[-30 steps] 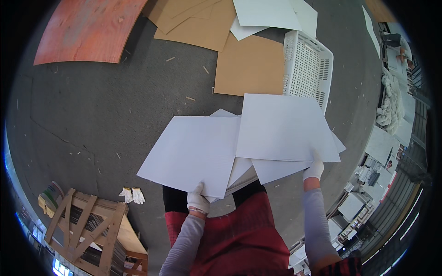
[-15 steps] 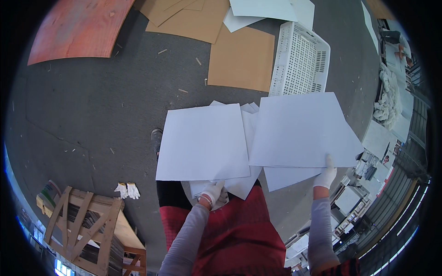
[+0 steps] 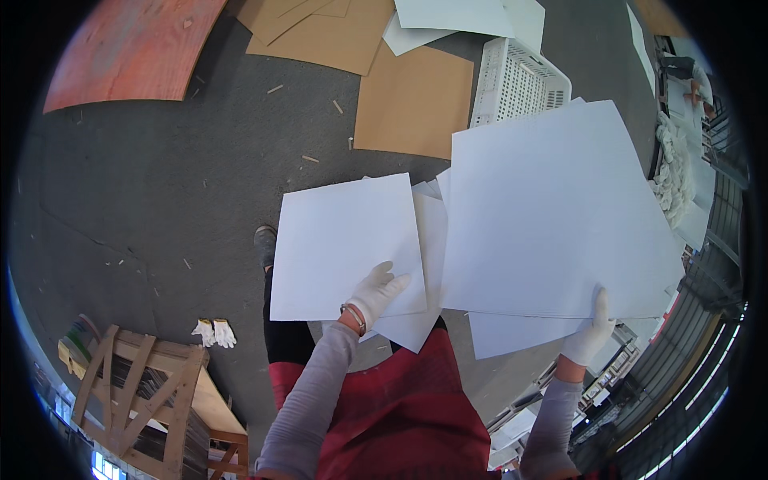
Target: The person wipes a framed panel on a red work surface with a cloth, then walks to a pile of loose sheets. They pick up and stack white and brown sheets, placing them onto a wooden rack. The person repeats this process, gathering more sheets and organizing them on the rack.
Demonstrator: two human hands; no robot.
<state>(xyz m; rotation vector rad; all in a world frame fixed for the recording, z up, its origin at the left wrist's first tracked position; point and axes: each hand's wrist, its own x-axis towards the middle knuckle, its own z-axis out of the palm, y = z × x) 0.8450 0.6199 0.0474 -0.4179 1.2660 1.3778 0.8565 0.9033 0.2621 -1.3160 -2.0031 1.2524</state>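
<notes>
My right hand (image 3: 588,336), in a white glove, grips the near edge of several white sheets (image 3: 552,216), thumb on top. They fan out at different angles to the right. My left hand (image 3: 378,293), also gloved, rests over the near part of another white sheet (image 3: 344,232), its fingers apart and holding nothing. Beneath that sheet, more white sheets (image 3: 432,232) stick out at odd angles above my legs. What supports this pile is hidden.
A white perforated plastic crate (image 3: 486,84) stands ahead, partly covered by the raised sheets. Brown boards (image 3: 416,100) and a reddish board (image 3: 132,56) lie farther off. White gloves (image 3: 214,333) lie on the floor beside a wooden crate (image 3: 148,400) at the lower left.
My right hand has lifted its sheets nearer and slightly rightward, so they look larger and hide more of the crate. My left hand has moved from the pile's near edge onto its top sheet.
</notes>
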